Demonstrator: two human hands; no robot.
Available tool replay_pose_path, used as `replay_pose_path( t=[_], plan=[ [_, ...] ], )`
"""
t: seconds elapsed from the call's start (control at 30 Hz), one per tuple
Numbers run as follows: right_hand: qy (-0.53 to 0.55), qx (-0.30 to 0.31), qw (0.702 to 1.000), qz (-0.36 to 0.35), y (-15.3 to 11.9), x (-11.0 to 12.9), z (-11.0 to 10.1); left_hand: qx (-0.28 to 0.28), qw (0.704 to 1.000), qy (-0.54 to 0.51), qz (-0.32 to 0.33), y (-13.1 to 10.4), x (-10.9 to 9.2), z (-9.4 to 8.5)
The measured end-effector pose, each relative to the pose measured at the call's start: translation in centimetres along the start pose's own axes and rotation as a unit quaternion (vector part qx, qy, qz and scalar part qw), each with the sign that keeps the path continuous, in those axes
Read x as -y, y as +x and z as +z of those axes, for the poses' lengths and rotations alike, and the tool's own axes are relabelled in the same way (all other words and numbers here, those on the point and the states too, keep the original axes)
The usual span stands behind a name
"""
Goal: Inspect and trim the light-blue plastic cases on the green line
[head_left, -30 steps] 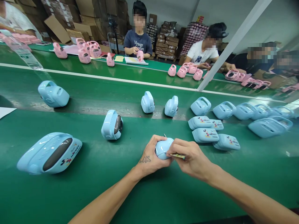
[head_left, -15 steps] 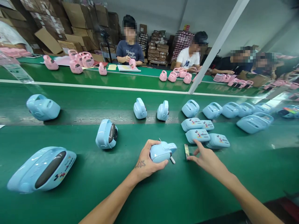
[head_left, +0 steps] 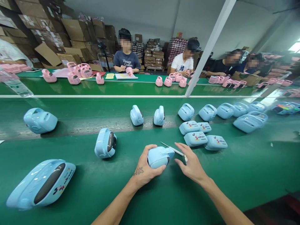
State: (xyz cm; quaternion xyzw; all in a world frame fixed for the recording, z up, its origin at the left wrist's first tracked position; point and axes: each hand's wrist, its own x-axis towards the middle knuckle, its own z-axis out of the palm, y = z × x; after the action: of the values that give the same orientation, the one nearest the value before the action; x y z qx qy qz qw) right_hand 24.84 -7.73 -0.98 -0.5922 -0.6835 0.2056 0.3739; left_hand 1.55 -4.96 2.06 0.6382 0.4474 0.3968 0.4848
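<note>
My left hand (head_left: 147, 164) is wrapped round a small light-blue plastic housing with a loop handle (head_left: 157, 157), holding it above the green work surface. To its right, my right hand (head_left: 193, 165) has thumb and fingers apart, with nothing gripped between them. Behind those fingers lies a thin pointed tool with a white handle (head_left: 177, 152); its exact kind does not show. A small pale strip (head_left: 186, 158) is partly hidden by the right hand. Just beyond are several blue pieces printed with a cartoon mouse (head_left: 195, 139).
More blue housings stand at left (head_left: 106, 143), along the far strip (head_left: 136, 115) and at right (head_left: 207, 112). A large one (head_left: 42, 184) is at near left. Across the line, people (head_left: 126, 59) handle pink housings (head_left: 99, 78). A white post (head_left: 207, 53) rises beyond the belt.
My right hand has moved left from the printed pieces toward the held housing, and its fingers have come off the pale strip. My left hand still holds the housing. The view has tilted up slightly.
</note>
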Motion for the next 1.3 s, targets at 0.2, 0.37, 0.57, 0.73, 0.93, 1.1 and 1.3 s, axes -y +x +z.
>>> replay_pose_path(
  t=[0.2, 0.37, 0.57, 0.73, 0.93, 1.1, 1.3],
  plan=[
    [0.310, 0.096, 0.943, 0.065, 1.3, 2.4, 3.1, 0.037, 0.998, -0.025, -0.034, 0.6, 0.4, -1.0],
    [0.268, 0.062, 0.956, 0.107, 1.6, 3.7, 4.4, 0.078, 0.997, 0.023, 0.002, 1.1, -0.7, -3.0],
    [0.236, 0.005, 0.968, 0.086, 0.9, 5.1, 4.8, -0.100, 0.991, 0.074, 0.042, 1.3, -2.1, -0.7],
    [0.247, -0.019, 0.967, 0.063, 0.3, 4.7, 5.7, -0.191, 0.977, 0.085, 0.046, 1.3, -1.7, 1.3],
    [0.272, -0.017, 0.961, 0.047, 0.0, 4.2, 5.5, -0.184, 0.978, 0.091, 0.039, 1.4, -2.1, 1.2],
    [0.301, 0.002, 0.953, 0.046, 1.0, 5.6, 4.0, -0.168, 0.985, 0.029, 0.014, 2.4, -1.8, -0.2],
    [0.074, 0.045, 0.987, 0.137, 10.3, 5.5, -1.0, -0.238, 0.967, -0.082, -0.039, 2.1, 2.1, -3.0]
  ],
)
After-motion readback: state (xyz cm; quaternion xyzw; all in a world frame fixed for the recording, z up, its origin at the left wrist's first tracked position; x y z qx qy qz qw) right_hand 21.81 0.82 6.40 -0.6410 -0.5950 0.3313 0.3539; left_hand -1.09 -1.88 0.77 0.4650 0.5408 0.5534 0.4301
